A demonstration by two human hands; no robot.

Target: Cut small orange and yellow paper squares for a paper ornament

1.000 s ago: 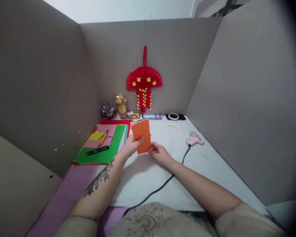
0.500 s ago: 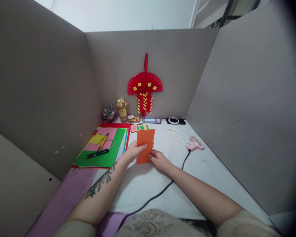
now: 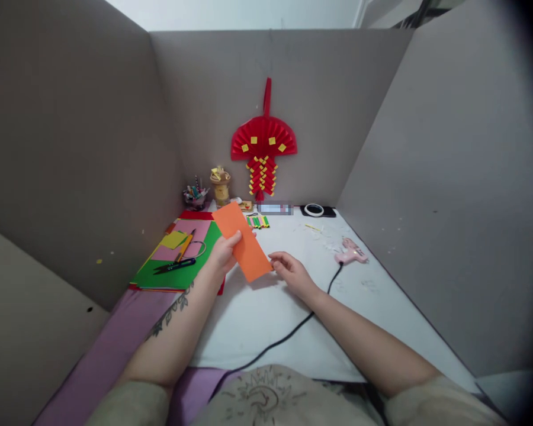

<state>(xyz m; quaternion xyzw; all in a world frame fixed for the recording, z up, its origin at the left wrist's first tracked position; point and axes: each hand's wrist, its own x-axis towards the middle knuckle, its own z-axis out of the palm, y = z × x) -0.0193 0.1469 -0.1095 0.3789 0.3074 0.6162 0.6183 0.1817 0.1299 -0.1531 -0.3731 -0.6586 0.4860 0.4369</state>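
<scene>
An oblong strip of orange paper [image 3: 249,251] is held up over the white tabletop, tilted with its top leaning left. My left hand [image 3: 224,251] grips it by the left edge, thumb on the front and fingers mostly hidden behind. At the lower right corner, the fingertips of my right hand [image 3: 288,272] pinch the paper's edge. Behind the strip lies a short row of pink, green and yellow paper rolls [image 3: 260,222], partly covered by it.
On the left, a stack of coloured paper [image 3: 160,278] carries black snips [image 3: 175,266] and an orange cutter [image 3: 185,247]. A pink glue gun [image 3: 352,253] lies right, its black cord [image 3: 275,343] crossing the table. White tape [image 3: 313,210] rests at the back. A red fan ornament [image 3: 264,139] hangs behind.
The orange paper has turned from upright to slanting, its top swinging left. My left hand has moved left and slightly up with it; my right hand has shifted slightly up and right, at the corner.
</scene>
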